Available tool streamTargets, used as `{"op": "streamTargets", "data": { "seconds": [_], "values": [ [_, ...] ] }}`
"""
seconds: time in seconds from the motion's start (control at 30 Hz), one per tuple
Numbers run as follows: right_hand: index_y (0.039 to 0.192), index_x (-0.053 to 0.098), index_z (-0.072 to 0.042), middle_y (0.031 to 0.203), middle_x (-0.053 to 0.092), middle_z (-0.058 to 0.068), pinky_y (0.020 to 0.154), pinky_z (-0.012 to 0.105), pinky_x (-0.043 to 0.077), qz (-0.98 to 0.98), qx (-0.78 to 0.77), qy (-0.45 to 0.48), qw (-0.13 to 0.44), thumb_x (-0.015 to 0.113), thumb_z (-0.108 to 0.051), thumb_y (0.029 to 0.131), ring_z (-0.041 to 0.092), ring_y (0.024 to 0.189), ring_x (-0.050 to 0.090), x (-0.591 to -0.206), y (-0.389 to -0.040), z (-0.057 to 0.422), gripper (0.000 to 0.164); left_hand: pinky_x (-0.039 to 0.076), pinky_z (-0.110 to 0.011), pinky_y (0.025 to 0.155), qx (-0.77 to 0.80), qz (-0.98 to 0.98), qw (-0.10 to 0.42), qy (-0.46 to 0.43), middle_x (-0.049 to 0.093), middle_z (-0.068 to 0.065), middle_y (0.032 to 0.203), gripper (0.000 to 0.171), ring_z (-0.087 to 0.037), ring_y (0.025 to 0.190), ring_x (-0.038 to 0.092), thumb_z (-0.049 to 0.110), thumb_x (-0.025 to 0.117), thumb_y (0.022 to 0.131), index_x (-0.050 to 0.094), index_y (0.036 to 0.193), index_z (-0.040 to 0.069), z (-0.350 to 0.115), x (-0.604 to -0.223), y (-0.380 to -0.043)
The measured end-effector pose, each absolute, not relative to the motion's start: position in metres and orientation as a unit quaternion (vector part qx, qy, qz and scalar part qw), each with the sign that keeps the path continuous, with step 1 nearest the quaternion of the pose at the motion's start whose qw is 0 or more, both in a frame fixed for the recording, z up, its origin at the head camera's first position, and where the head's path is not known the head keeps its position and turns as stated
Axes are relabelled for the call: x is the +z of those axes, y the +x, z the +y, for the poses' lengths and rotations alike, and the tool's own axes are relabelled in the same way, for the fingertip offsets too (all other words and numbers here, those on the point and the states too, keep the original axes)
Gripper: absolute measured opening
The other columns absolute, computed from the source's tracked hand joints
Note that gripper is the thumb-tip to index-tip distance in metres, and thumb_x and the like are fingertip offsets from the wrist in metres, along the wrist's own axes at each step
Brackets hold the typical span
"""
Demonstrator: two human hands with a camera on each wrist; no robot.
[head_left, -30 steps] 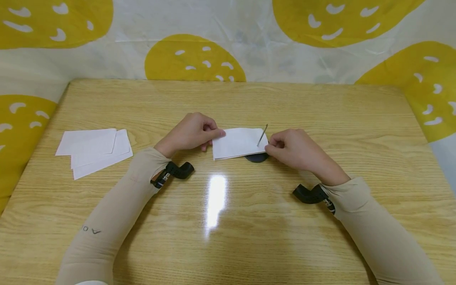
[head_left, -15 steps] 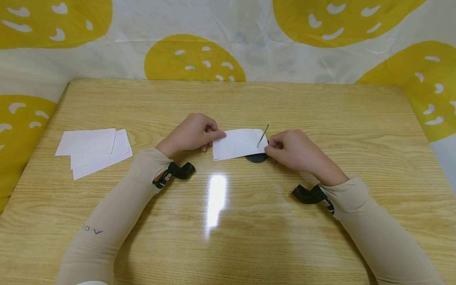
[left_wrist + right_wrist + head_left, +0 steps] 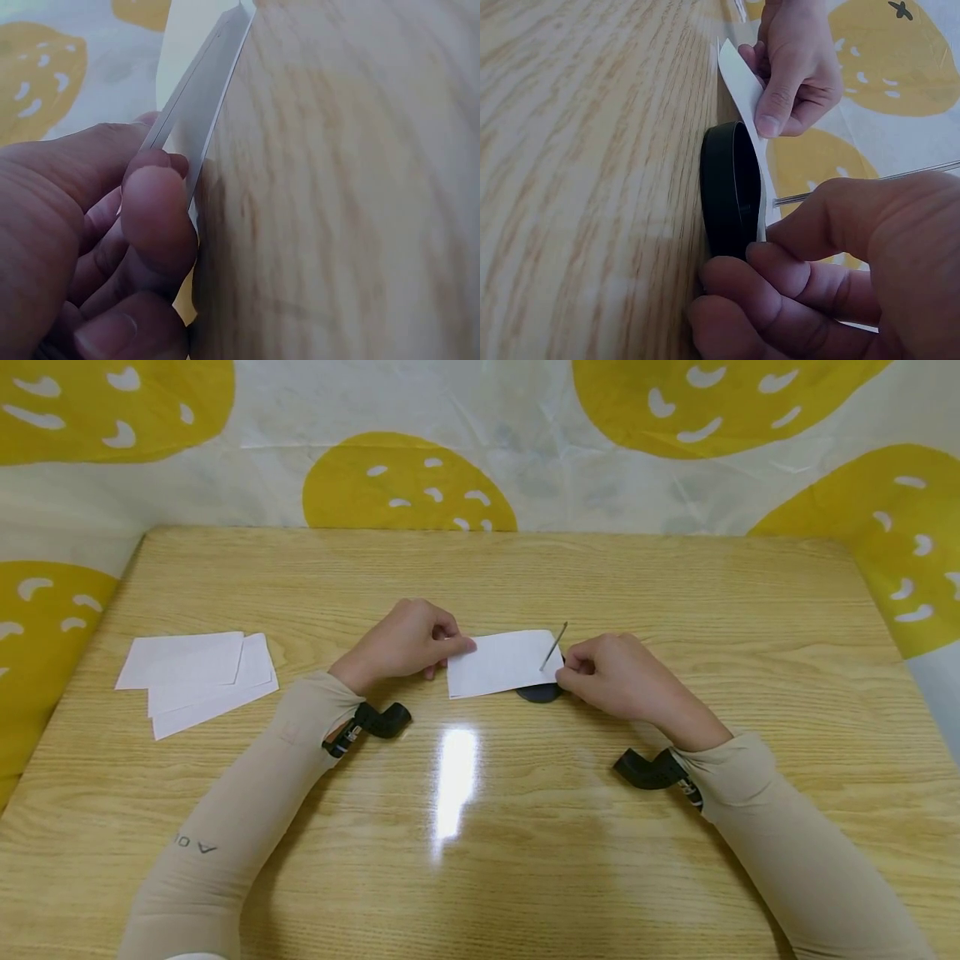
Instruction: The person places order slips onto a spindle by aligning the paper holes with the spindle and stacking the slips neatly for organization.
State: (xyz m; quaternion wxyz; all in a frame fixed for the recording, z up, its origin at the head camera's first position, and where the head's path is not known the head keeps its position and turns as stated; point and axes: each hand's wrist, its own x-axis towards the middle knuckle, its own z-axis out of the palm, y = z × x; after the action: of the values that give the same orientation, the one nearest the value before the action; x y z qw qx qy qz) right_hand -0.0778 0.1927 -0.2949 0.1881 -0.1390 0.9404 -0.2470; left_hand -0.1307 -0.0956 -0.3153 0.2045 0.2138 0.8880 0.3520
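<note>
Slip (image 3: 498, 664) pierced by spike (image 3: 553, 647), lying over dark base (image 3: 540, 693) on table (image 3: 675, 593). Slip's left end pinched by left hand (image 3: 408, 639), thumb on top; near right corner pinched by right hand (image 3: 622, 675), likely so slip is kept steady. Loose slips (image 3: 183, 660) overlapped at left, well apart. Base's raised wall (image 3: 721, 187), mostly covered in head view, revealed in right wrist view.

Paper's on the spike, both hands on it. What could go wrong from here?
Prick: the spike stands bare above the white paper, close beside the right hand, which could brush it.
Tear: the spike passes through near the paper's right end, so a sideways tug from the left hand, pinching the left end, might rip the hole.
</note>
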Motion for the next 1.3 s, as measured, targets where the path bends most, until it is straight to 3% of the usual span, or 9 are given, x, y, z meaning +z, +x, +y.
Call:
{"op": "streamTargets", "data": {
  "seconds": [0.23, 0.6, 0.73, 0.83, 1.0, 1.3],
  "values": [
    [0.073, 0.064, -0.016, 0.057, 0.046, -0.005, 0.055, 0.026, 0.031, 0.941, -0.243, -0.134, 0.194, 0.059, -0.025, 0.099, 0.013, 0.052, 0.037, -0.291, -0.077, 0.192, 0.028, 0.042, -0.026, 0.05, 0.339, 0.895, 0.195, 0.214, 0.062, -0.002, 0.062, 0.029, -0.016, 0.049, 0.058, 0.035, 0.07, 0.1, 0.072, 0.081, 0.012, -0.099, -0.315, -0.13],
    [0.084, 0.071, -0.015, 0.07, 0.063, 0.0, 0.06, 0.03, 0.037, 0.948, -0.252, -0.119, 0.154, 0.056, -0.025, 0.099, 0.016, 0.058, 0.047, -0.285, -0.08, 0.194, 0.023, 0.038, -0.025, 0.05, 0.322, 0.905, 0.188, 0.206, 0.063, -0.002, 0.059, 0.031, -0.016, 0.049, 0.058, 0.038, 0.069, 0.1, 0.072, 0.081, 0.013, -0.106, -0.314, -0.129],
    [0.095, 0.07, -0.015, 0.084, 0.072, 0.004, 0.059, 0.029, 0.04, 0.944, -0.266, -0.114, 0.16, 0.057, -0.024, 0.098, 0.017, 0.065, 0.057, -0.285, -0.081, 0.194, 0.016, 0.039, -0.025, 0.05, 0.321, 0.907, 0.183, 0.202, 0.064, -0.001, 0.06, 0.034, -0.016, 0.049, 0.059, 0.038, 0.066, 0.102, 0.072, 0.08, 0.014, -0.11, -0.315, -0.128],
    [0.104, 0.067, -0.014, 0.099, 0.073, 0.008, 0.067, 0.031, 0.047, 0.941, -0.279, -0.114, 0.157, 0.059, -0.023, 0.097, 0.02, 0.081, 0.066, -0.285, -0.081, 0.194, 0.014, 0.037, -0.025, 0.05, 0.318, 0.909, 0.179, 0.199, 0.063, -0.001, 0.058, 0.036, -0.015, 0.049, 0.058, 0.038, 0.063, 0.103, 0.071, 0.078, 0.014, -0.114, -0.315, -0.127],
    [0.117, 0.062, -0.01, 0.116, 0.069, 0.01, 0.086, 0.041, 0.055, 0.933, -0.31, -0.118, 0.141, 0.062, -0.017, 0.094, 0.028, 0.107, 0.071, -0.285, -0.08, 0.194, 0.024, 0.034, -0.026, 0.05, 0.319, 0.91, 0.171, 0.202, 0.06, -0.003, 0.054, 0.04, -0.015, 0.046, 0.052, 0.039, 0.062, 0.104, 0.069, 0.074, 0.013, -0.123, -0.312, -0.124],
    [0.136, 0.05, -0.005, 0.136, 0.056, 0.016, 0.095, 0.051, 0.054, 0.917, -0.337, -0.143, 0.157, 0.077, -0.019, 0.09, 0.036, 0.122, 0.062, -0.289, -0.081, 0.192, 0.055, 0.046, -0.031, 0.059, 0.306, 0.924, 0.152, 0.17, 0.061, -0.003, 0.058, 0.032, -0.016, 0.052, 0.058, 0.041, 0.063, 0.103, 0.076, 0.09, 0.015, -0.144, -0.308, -0.118]
  ]
}}
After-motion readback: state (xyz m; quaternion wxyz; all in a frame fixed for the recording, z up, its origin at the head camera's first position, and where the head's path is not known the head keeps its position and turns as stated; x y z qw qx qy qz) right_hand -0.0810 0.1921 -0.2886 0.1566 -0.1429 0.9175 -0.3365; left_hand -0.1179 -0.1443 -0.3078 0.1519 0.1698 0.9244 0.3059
